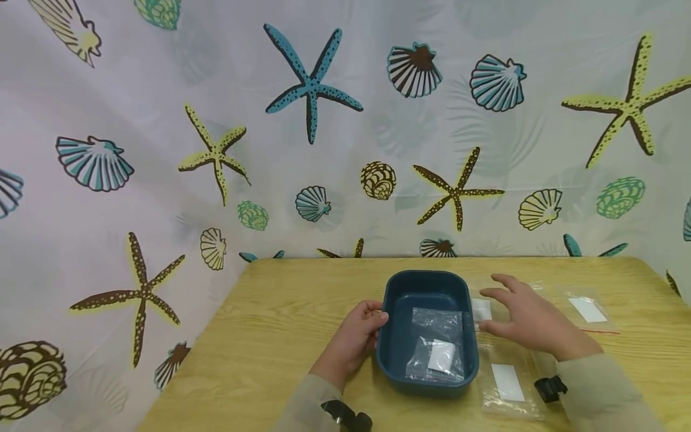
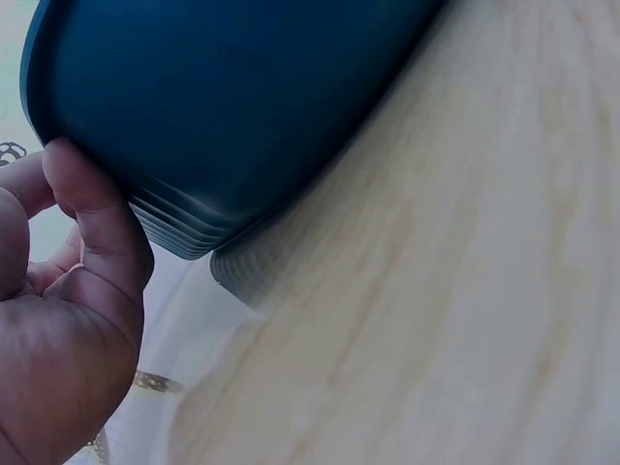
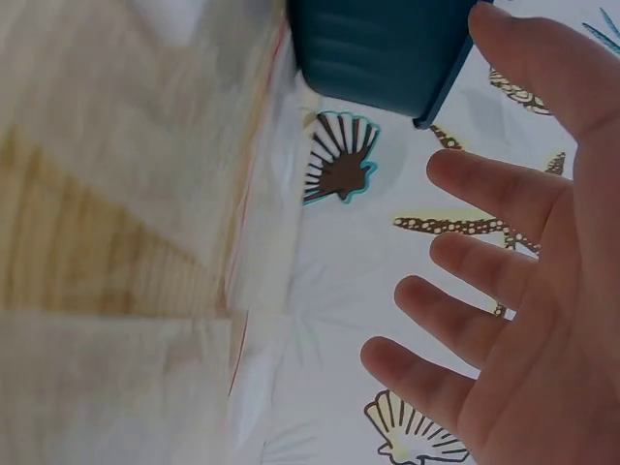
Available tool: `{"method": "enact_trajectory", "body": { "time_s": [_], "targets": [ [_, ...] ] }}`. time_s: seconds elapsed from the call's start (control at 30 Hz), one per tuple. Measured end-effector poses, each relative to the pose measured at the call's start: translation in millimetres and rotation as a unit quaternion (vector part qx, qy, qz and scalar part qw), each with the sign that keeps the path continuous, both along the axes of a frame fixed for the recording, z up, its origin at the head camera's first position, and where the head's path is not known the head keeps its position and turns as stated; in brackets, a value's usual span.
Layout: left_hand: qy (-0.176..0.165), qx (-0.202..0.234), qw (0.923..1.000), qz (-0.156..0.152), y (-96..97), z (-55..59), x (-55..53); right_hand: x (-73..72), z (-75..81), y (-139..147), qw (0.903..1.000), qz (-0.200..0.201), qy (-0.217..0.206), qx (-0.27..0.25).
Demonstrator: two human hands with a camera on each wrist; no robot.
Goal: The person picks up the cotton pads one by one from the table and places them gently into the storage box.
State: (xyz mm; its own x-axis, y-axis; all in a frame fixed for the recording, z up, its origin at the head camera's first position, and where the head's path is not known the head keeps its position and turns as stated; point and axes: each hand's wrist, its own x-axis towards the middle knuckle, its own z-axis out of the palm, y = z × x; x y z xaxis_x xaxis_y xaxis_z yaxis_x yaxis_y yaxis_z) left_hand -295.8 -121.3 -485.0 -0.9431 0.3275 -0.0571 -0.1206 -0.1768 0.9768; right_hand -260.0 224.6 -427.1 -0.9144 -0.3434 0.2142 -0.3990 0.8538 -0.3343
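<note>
A dark blue plastic bin (image 1: 396,351) stands on the table, and the left hand (image 1: 351,339) grips its left side. Up close in the left wrist view, the thumb and fingers pinch the wall of the bin (image 2: 232,97) near its rim. Inside the bin lies a clear plastic zip bag (image 1: 434,324) with a white slip of paper (image 1: 442,355). Just right of the bin hovers the right hand (image 1: 534,321), fingers spread, holding nothing. Its thumb overlaps the bin's edge (image 3: 378,58) in the right wrist view.
Several clear zip bags with white slips lie right of the bin: one bag (image 1: 488,405) in front, another bag (image 1: 588,309) farther right, others partly under the right hand. A curtain (image 1: 345,150) printed with shells and starfish hangs behind the wooden table (image 1: 254,348).
</note>
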Motion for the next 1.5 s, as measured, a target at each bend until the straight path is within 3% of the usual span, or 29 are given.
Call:
{"method": "enact_trajectory", "body": {
  "time_s": [0.33,0.63,1.03,1.5],
  "targets": [
    [-0.006,-0.008,0.9999,0.004,-0.3,1.4,-1.4,-24.7,-10.2,11,0.9993,0.003,-0.035,0.012],
    [-0.017,-0.015,0.9997,0.004,-0.3,-1.4,0.0,-45.2,-16.6,5,0.9941,-0.008,-0.085,0.067],
    [-0.008,-0.010,0.9999,-0.002,-1.5,0.7,-1.4,-55.5,-17.2,-3,0.9863,-0.027,-0.118,0.111],
    [-0.012,-0.023,0.9997,0.002,-2.0,0.8,-2.0,-60.0,-19.4,-5,0.9835,-0.050,-0.139,0.105]
  ]
}}
